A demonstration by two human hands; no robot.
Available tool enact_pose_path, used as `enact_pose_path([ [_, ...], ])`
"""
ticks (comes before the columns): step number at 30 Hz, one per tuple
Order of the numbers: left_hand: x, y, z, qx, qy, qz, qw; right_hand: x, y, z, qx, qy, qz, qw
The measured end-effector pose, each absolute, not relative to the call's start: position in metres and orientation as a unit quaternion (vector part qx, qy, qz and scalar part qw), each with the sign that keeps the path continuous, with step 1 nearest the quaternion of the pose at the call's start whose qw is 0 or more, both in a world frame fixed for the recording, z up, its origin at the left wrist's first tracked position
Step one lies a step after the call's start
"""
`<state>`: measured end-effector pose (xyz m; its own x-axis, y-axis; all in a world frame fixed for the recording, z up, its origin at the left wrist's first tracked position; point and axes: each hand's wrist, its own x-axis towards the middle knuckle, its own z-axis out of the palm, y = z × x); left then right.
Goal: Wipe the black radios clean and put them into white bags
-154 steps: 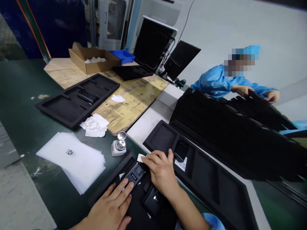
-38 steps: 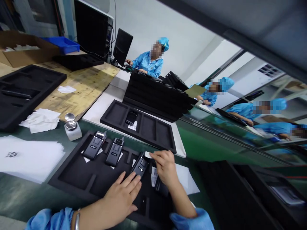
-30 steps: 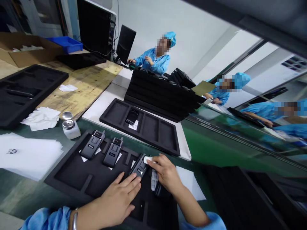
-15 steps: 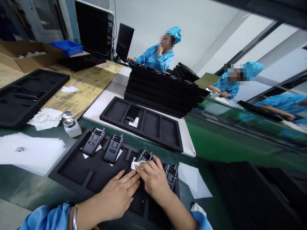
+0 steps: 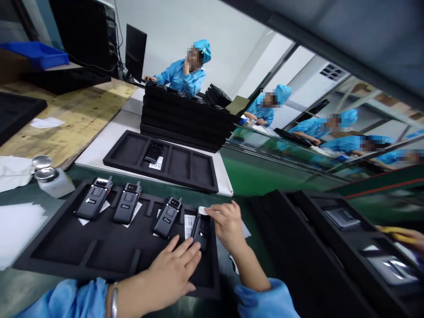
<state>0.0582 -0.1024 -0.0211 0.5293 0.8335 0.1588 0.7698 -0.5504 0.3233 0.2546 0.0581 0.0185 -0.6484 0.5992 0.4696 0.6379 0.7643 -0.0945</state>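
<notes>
A black foam tray point(image 5: 66, 247) lies in front of me with several small black radios standing in its slots. My left hand point(image 5: 170, 274) lies flat on the tray, fingers stretched out, fingertips at the lower end of the rightmost radio point(image 5: 201, 229). My right hand point(image 5: 227, 223) pinches a small white cloth point(image 5: 202, 210) against the top of that radio. Three other radios point(image 5: 167, 216) sit in a row to its left, with white labels under them.
A second foam tray point(image 5: 185, 174) with one dark device lies behind on a white board. A stack of black trays point(image 5: 185, 117) stands further back. A white dispenser bottle point(image 5: 53, 182) and white sheets point(image 5: 16, 227) are at left. Several people in blue work along the belt at right.
My right hand with the cloth has shifted from the third radio to the rightmost one. My left hand followed to the right. The view has swung rightward.
</notes>
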Motion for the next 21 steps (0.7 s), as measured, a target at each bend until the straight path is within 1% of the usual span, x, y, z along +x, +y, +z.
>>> enact_pose_path([
  [3,0.074,-0.093,-0.024,0.872,0.451,0.140,0.128,0.260,0.060,0.006,-0.321,-0.922,-0.019,0.217],
  [7,0.072,-0.092,-0.028,0.866,0.451,0.150,0.156,0.302,0.051,0.007,-0.324,-0.921,-0.024,0.214],
  [10,0.069,-0.093,-0.029,0.863,0.448,0.153,0.176,0.313,0.045,0.017,-0.343,-0.904,-0.035,0.253],
  [13,0.069,-0.092,-0.027,0.860,0.451,0.151,0.183,0.289,0.038,0.021,-0.325,-0.901,-0.020,0.286],
  [17,0.069,-0.091,-0.021,0.861,0.453,0.150,0.175,0.256,0.020,0.008,-0.259,-0.932,0.025,0.253],
  [21,0.069,-0.092,-0.021,0.865,0.447,0.149,0.171,0.278,0.001,-0.004,-0.276,-0.932,0.030,0.232],
])
